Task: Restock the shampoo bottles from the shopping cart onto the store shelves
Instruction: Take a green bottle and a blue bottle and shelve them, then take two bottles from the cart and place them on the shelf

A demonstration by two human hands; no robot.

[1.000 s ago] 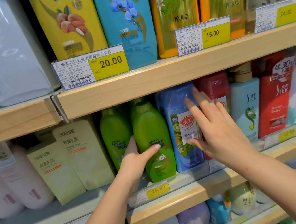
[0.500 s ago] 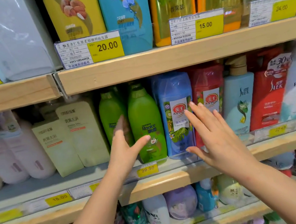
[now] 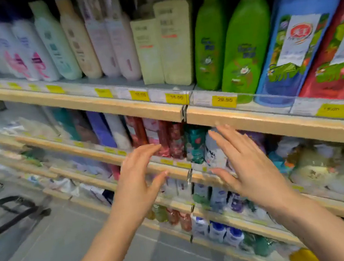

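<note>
Two green bottles [image 3: 231,41] stand beside a blue bottle [image 3: 301,44], above yellow price tags [image 3: 224,101] on pale wood shelf edges [image 3: 277,123].

Two bare forearms are showing in front of the wooden shelf edge [image 3: 277,123], with no sleeves covering them. The left hand [image 3: 137,180] and right hand [image 3: 248,168] are wearing no gloves, rings, watch or bracelets; fingernails are showing short and unpainted.

Bottles [image 3: 245,43] stand in a row along the wooden shelf [image 3: 277,123], green ones right at its front edge beside blue.
</note>
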